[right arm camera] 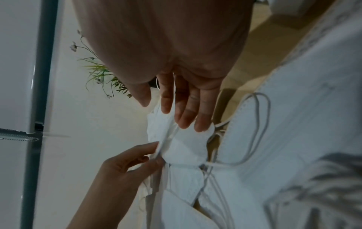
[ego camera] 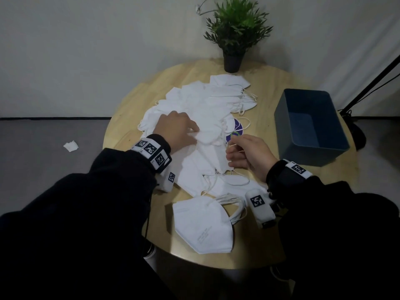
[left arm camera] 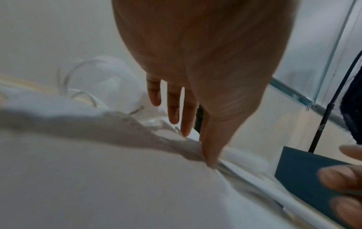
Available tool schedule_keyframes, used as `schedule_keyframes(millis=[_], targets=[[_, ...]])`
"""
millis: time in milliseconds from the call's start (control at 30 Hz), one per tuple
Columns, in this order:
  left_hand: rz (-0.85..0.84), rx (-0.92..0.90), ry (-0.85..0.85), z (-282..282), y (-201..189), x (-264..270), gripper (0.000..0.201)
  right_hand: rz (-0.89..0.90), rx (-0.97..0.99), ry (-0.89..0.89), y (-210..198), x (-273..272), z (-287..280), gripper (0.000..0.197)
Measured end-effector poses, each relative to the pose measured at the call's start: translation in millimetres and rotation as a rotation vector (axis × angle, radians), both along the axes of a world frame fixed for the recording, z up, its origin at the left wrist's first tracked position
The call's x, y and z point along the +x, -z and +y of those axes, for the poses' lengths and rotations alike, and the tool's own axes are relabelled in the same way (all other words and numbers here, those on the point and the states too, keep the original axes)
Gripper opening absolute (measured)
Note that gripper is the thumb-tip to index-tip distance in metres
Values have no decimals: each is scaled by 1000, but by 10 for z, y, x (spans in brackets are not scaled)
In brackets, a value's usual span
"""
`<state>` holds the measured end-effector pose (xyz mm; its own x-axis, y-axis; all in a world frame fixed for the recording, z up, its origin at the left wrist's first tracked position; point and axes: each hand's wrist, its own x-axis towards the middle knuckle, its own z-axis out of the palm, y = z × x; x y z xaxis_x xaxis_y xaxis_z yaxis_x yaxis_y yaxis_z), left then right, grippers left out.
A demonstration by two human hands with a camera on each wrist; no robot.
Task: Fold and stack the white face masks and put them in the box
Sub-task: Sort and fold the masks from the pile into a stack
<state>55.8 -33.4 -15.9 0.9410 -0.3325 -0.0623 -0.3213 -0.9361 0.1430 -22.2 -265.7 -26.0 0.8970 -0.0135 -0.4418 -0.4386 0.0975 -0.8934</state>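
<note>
A loose pile of white face masks (ego camera: pixel 207 100) covers the middle of the round wooden table (ego camera: pixel 138 100). My left hand (ego camera: pixel 193 132) reaches over the pile and pinches the edge of one mask (ego camera: pixel 207 135) between thumb and forefinger; the right wrist view shows the pinch (right arm camera: pixel 156 153) on that mask (right arm camera: pixel 186 147). My right hand (ego camera: pixel 231 156) lies at the pile's right edge, its straight fingertips (right arm camera: pixel 184 122) touching the same mask. A stack of folded masks (ego camera: pixel 203 226) lies near the front edge. The blue box (ego camera: pixel 318 155) stands open and empty at the right.
A potted plant (ego camera: pixel 232 61) stands at the table's back edge. A round purple sticker (ego camera: pixel 236 131) shows from under the masks. A black stand (ego camera: pixel 368 89) leans past the box. A white scrap (ego camera: pixel 71 146) lies on the grey floor at the left.
</note>
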Motion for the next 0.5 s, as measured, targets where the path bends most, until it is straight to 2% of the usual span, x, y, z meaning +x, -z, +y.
schedule_keyframes(millis=[67, 167, 233, 300, 367, 433, 500], targets=[[-56, -128, -20, -23, -97, 14, 15, 5, 22, 14, -24, 15, 28, 25], [-118, -432, 23, -41, -223, -52, 14, 82, 112, 32, -76, 37, 43, 52], [-141, -548, 162, -100, -291, -189, 16, 143, 238, 40, -121, 50, 8, 70], [-48, -495, 370, -154, -291, -348, 19, 108, 303, 53, -141, 59, -34, 60], [69, -420, 473, -137, -242, -407, 25, -14, 201, 102, -132, 78, -82, 34], [77, -424, 407, -40, -244, -326, 32, -63, 76, 173, -93, 100, -146, 23], [32, -447, 189, 76, -231, -158, 35, -61, 85, 232, -61, 114, -212, 21]])
